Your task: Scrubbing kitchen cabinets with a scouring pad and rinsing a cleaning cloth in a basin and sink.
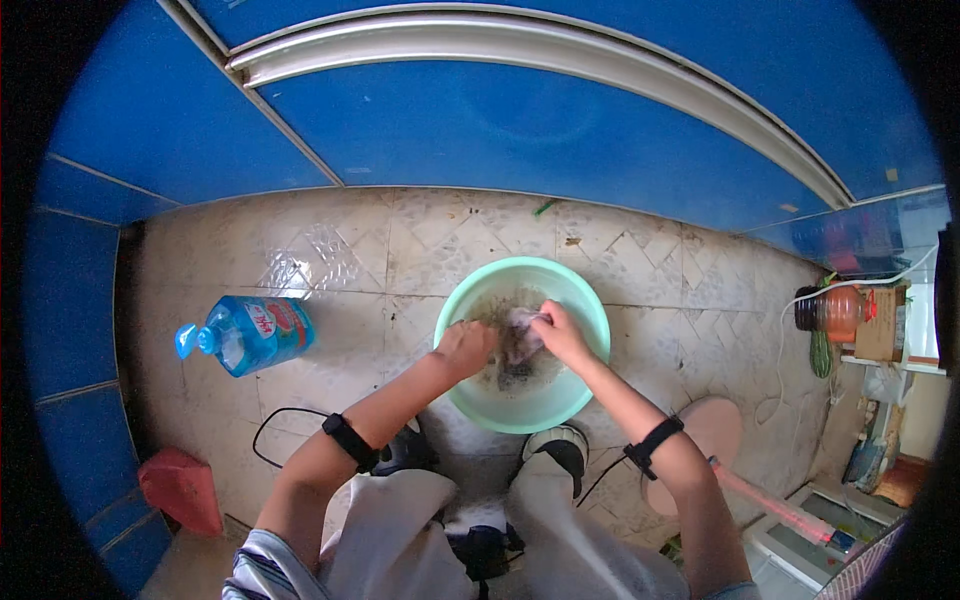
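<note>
A mint-green plastic basin (526,420) stands on the tiled floor before my feet, with murky water and dark specks inside. In it lies a wet, crumpled cloth (523,330), pale at the top and darker below. My right hand (562,334) pinches the cloth's pale upper part between thumb and fingers. Over the basin's left side is my left hand (466,348), its fingers curled at the edge of the dark patch. Those fingertips are hidden, so whether they grip any cloth cannot be told.
A bottle of blue liquid detergent (264,334) is on the floor to the left. Blue cabinet fronts (480,124) run along the far side. A red plastic object (180,491) is at lower left, a pink-handled tool (772,501) at lower right. Jars (840,313) stand at far right.
</note>
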The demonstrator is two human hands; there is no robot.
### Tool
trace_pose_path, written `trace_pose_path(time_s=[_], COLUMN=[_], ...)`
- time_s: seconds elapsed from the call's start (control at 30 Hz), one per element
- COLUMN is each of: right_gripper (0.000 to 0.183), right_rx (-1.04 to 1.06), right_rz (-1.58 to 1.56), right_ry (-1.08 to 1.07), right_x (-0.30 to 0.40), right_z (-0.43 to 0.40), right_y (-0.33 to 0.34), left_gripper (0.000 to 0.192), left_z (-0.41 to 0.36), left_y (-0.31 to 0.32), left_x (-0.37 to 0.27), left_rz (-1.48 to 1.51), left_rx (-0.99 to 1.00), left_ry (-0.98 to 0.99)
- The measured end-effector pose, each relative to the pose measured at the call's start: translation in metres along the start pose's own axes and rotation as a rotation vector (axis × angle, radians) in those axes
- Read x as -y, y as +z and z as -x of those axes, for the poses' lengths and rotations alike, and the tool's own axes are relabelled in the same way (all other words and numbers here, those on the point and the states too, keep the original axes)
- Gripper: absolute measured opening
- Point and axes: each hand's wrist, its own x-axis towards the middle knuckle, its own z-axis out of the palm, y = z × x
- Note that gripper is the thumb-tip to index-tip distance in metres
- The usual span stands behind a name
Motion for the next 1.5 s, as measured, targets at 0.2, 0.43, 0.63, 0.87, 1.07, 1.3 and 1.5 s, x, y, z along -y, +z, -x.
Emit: trace_pose_path(time_s=[0.2, 0.43, 0.63, 0.87, 1.07, 1.3, 1.5], right_gripper=[0.006, 0.021, 0.035, 0.037, 0.026, 0.030, 0.043], right_rx=[-0.025, -0.054, -0.005, 0.032, 0.025, -0.010, 0.051], right_rz=[-0.850, -0.967, -1.188, -1.306, -1.196, -0.760, -0.442], right_ry=[0.207, 0.288, 0.587, 0.678, 0.548, 0.606, 0.459], right_x=[0.051, 0.023, 0.025, 0.037, -0.005, 0.025, 0.048], right_z=[0.028, 0.026, 0.030, 0.030, 0.015, 0.000, 0.005], right_y=[-0.010, 0.002, 0.024, 0.007, -0.002, 0.015, 0.041], left_gripper=[0.034, 0.029, 0.036, 0.053, 0.021, 0.013, 0.032], left_z=[-0.010, -0.022, -0.022, -0.011, -0.023, -0.025, -0.014], left_y=[-0.005, 0.017, 0.018, -0.010, -0.060, -0.074, -0.055], left_x=[-0.013, -0.022, -0.040, -0.078, -0.039, 0.034, 0.056], left_rz=[0.589, 1.592, 1.129, 0.542, 0.927, 0.575, 0.275], left_rx=[0.078, -0.012, -0.057, -0.328, 0.164, -0.489, -0.544], left_ry=[-0.134, -0.512, -0.474, 0.137, 0.150, -0.031, -0.270])
